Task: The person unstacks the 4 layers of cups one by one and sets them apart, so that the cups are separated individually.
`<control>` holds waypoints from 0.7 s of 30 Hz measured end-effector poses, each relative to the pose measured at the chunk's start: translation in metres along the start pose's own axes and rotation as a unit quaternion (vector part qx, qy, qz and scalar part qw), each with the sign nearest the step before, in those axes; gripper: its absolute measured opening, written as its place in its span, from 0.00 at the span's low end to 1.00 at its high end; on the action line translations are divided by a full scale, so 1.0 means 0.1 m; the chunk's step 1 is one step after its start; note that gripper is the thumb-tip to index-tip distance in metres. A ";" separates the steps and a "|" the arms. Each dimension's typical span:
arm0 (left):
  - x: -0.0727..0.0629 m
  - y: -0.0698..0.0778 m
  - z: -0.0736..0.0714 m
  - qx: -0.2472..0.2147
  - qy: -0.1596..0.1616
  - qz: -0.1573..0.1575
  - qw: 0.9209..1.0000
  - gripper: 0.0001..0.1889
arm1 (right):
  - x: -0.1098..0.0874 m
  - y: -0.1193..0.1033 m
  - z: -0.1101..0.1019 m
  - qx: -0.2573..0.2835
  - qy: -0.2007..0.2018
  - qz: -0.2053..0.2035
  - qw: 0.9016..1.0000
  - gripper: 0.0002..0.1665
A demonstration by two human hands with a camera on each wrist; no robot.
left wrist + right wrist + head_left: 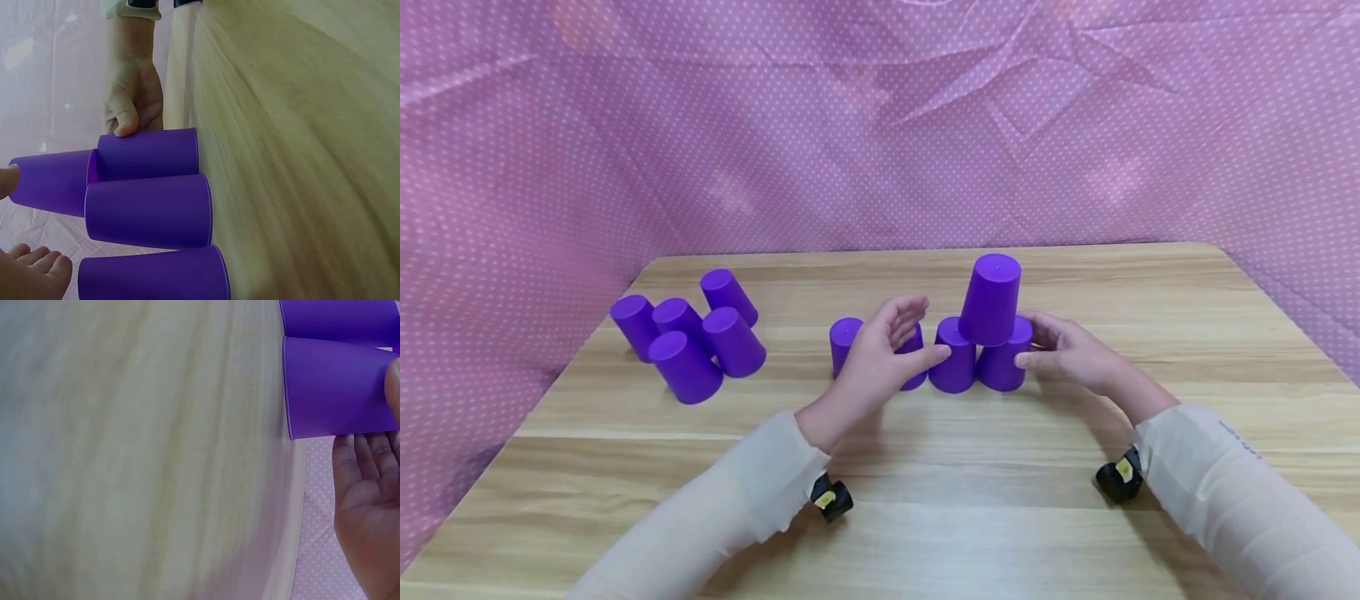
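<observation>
Purple cups stand upside down in a row on the table. One purple cup (991, 300) sits across the tops of the right two. My right hand (1071, 354) holds the row's right-end cup (1002, 367), its thumb in front and fingers at the far side; the right wrist view shows this cup (337, 387) against the fingers. Apart from the raised cup, my left hand (876, 358) is held with fingers spread loosely and thumb pointing right, before the second cup from the right (952, 367). It partly hides the left-end cup (844, 337) and the cup beside it (912, 358).
Several more upside-down purple cups, among them a front one (685, 371), stand grouped on the left of the wooden table (970, 517). A pink dotted cloth (850, 133) hangs behind and at the sides. Small black cameras (832, 498) are strapped at both wrists.
</observation>
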State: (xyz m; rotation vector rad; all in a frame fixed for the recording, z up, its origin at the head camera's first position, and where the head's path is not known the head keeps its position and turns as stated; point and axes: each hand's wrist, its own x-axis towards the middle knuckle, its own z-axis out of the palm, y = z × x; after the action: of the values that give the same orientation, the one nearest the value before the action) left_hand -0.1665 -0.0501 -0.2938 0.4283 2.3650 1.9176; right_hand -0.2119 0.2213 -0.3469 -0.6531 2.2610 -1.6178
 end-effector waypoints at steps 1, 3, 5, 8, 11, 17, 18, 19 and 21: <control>0.01 0.00 0.01 0.002 -0.005 -0.002 1.000 0.33 | 0.00 0.00 0.00 0.001 0.001 -0.001 1.000 0.33; 0.04 0.01 0.03 0.003 -0.011 -0.003 1.000 0.33 | -0.01 0.01 0.00 0.003 0.001 -0.003 1.000 0.33; 0.07 0.02 0.06 -0.001 -0.014 -0.003 1.000 0.34 | -0.01 0.01 0.00 0.003 0.000 -0.002 1.000 0.34; 0.12 0.03 0.09 -0.003 -0.014 0.000 1.000 0.34 | -0.01 0.01 0.00 0.001 0.000 0.000 1.000 0.33; 0.16 0.04 0.13 0.007 -0.014 0.004 1.000 0.34 | -0.01 0.01 0.00 0.001 -0.001 -0.001 1.000 0.33; 0.23 0.07 0.17 0.049 -0.019 0.001 0.999 0.39 | 0.01 0.01 0.00 0.002 -0.006 -0.006 1.000 0.34; 0.24 0.07 0.18 0.052 -0.019 0.000 0.998 0.39 | 0.01 0.01 0.00 0.003 -0.006 -0.007 1.000 0.34; 0.25 0.08 0.18 0.054 -0.021 -0.001 0.998 0.39 | 0.01 0.01 0.00 0.003 -0.006 -0.006 1.000 0.34; 0.27 0.08 0.19 0.058 -0.022 -0.005 0.998 0.40 | 0.01 0.01 0.00 0.005 -0.005 -0.006 1.000 0.34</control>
State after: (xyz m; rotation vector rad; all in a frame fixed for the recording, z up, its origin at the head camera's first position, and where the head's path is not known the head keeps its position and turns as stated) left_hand -0.1867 -0.0234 -0.2866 0.4609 2.4534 1.7558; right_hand -0.2125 0.2207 -0.3477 -0.6720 2.2452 -1.6264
